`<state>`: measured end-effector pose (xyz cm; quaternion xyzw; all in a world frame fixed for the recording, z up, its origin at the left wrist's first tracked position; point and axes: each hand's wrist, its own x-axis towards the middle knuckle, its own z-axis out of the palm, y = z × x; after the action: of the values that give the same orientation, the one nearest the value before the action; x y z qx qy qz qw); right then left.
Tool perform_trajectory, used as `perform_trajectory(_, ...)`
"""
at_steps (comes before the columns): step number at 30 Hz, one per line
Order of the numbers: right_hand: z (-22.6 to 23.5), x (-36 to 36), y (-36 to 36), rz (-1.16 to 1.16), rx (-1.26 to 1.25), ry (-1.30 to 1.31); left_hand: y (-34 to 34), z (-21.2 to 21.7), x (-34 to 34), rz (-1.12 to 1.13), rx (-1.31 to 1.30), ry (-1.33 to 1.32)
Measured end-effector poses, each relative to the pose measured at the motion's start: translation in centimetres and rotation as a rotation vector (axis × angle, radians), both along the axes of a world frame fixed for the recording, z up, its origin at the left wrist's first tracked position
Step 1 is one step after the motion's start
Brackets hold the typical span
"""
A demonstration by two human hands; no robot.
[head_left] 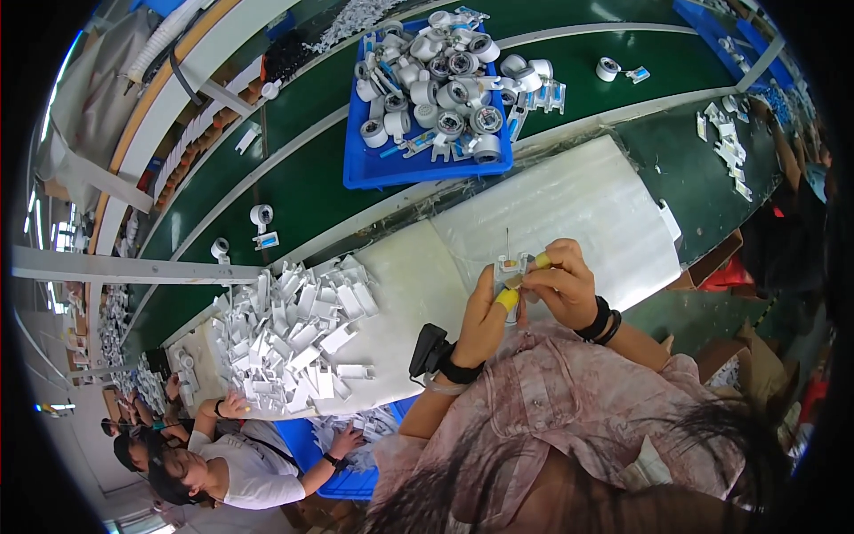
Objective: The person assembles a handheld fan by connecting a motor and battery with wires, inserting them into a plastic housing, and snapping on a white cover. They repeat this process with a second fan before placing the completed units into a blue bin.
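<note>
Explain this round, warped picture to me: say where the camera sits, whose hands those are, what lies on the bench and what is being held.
The camera sits on a person's head and looks down through a fisheye lens, which bends straight edges. The left hand and right hand, with yellow-taped fingers, come up from below and together pinch a small white plastic part with a thin metal pin. Under them lies a white sheet on a green bench. To the left is a heap of white plastic brackets. Farther up, a blue plastic tray holds white tape rolls. A co-worker's hand touches the heap.
</note>
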<state>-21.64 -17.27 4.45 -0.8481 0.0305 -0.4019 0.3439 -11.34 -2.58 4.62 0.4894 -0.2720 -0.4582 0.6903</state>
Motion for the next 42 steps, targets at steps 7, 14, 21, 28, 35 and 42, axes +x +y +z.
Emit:
perform_trajectory(7,0.3,0.0,0.1,-0.003,0.019,0.005,-0.2,0.5,-0.1,-0.010,-0.007,-0.041)
perform_trajectory(14,0.1,-0.2,0.0,0.009,0.026,0.018,-0.1,1.2,0.0,0.007,0.057,-0.126)
perform_trajectory(21,0.3,-0.4,0.3,-0.037,-0.014,0.018,0.0,1.3,-0.1,0.010,0.109,-0.232)
perform_trajectory(28,0.6,-0.4,0.5,-0.066,-0.087,0.021,0.0,1.4,0.0,0.039,0.184,-0.323)
perform_trajectory(35,0.7,-0.5,0.5,-0.065,-0.088,0.032,0.0,1.0,-0.1,0.078,0.215,-0.310)
perform_trajectory(42,0.3,-0.3,0.4,-0.052,-0.064,0.022,-0.1,0.7,-0.2,0.061,0.135,-0.228)
